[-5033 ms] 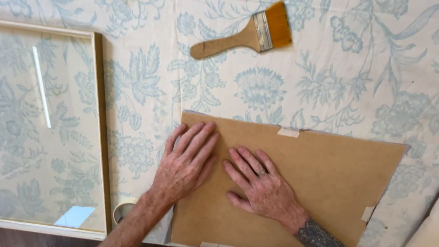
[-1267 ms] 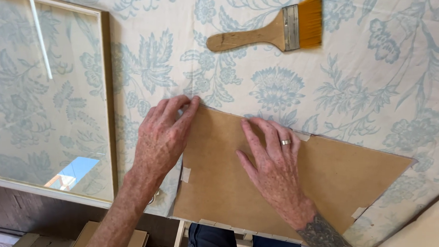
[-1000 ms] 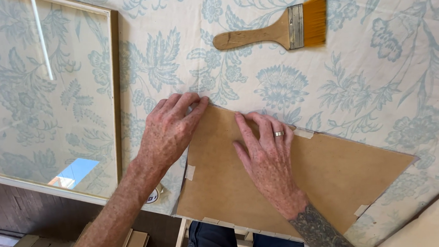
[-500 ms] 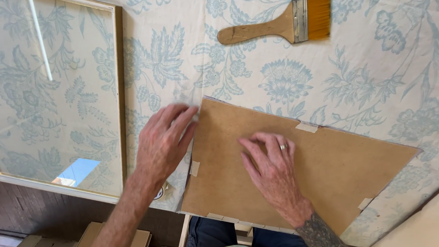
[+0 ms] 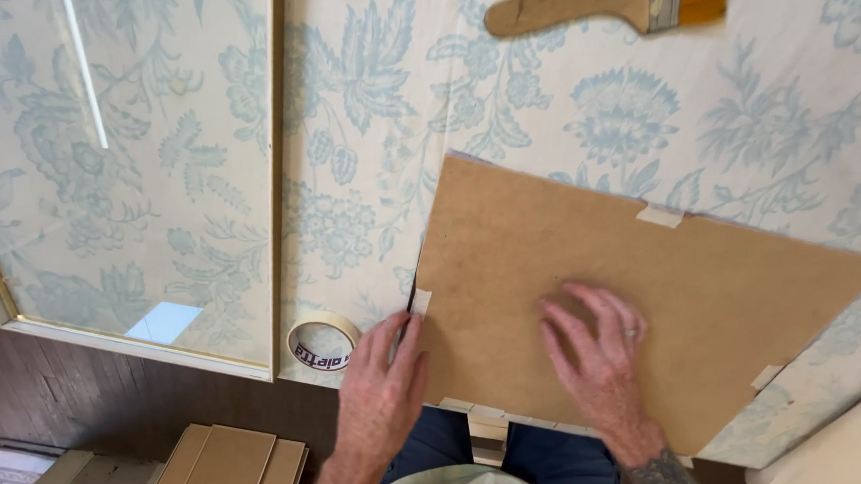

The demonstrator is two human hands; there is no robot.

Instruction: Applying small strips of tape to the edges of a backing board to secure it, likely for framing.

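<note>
A brown hardboard backing panel (image 5: pixel 586 280) lies flat on a table covered in blue floral cloth (image 5: pixel 378 121), with bits of masking tape along its edges. My left hand (image 5: pixel 380 392) rests at the panel's lower left corner, fingers against its edge beside a tape tab. Flat on the panel's lower middle lies my right hand (image 5: pixel 601 364), fingers spread, a ring on one finger. Neither hand grips anything.
A roll of masking tape (image 5: pixel 321 341) sits just left of my left hand at the table's edge. A glazed wooden frame (image 5: pixel 270 165) lies on the left. A wooden-handled paintbrush (image 5: pixel 600 7) lies at the top. Boards (image 5: pixel 228 459) lie on the floor below.
Both hands slid down the panel toward me; the left went from the upper left corner to the lower left corner. The view shifted, revealing the tape roll.
</note>
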